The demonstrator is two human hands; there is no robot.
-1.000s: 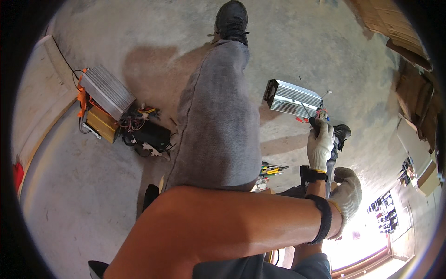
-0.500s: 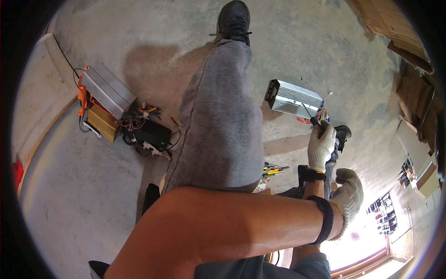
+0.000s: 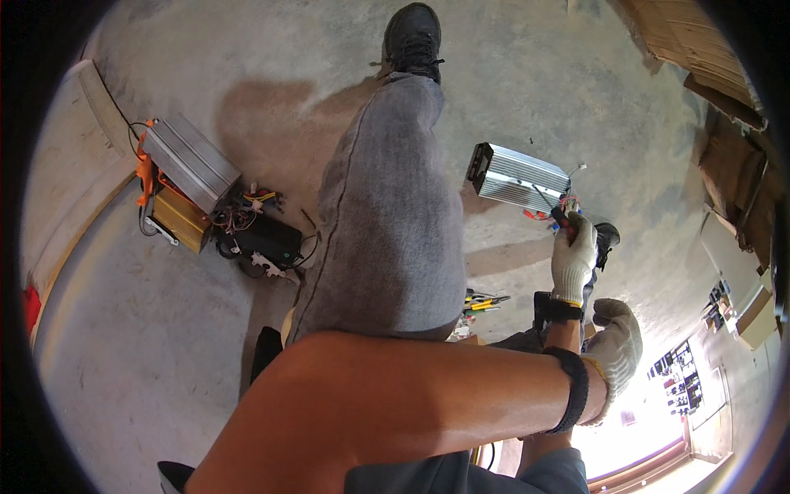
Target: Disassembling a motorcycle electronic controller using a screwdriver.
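I have my right hand (image 3: 574,262), in a pale knitted glove, closed around the dark-and-red handle of a screwdriver (image 3: 562,219), gripped toward the back, I judge, so that the thin shaft reaches out clear of the fingers. The shaft slants over the ribbed silver box (image 3: 518,179) beyond it; from where I sit I cannot tell whether the tip touches the metal. That box lies on the concrete floor (image 3: 346,25), with its black end turned away from the hand and its wired end toward it, which seems to put the red and pale wires (image 3: 569,202) within easy reach. My left hand (image 3: 615,350), gloved too, sits lower and to the right with its fingers curled in; I cannot see into the palm, so I cannot say whether it holds anything. Its forearm crosses my view in front of the grey trouser leg (image 3: 387,214), perhaps using the leg as a prop. Beside the knee are a few pliers (image 3: 485,303), probably kept close for picking up. Far left, another silver box (image 3: 191,163) leans on a gold one (image 3: 181,217), apparently propped by it, beside a black case (image 3: 270,237).
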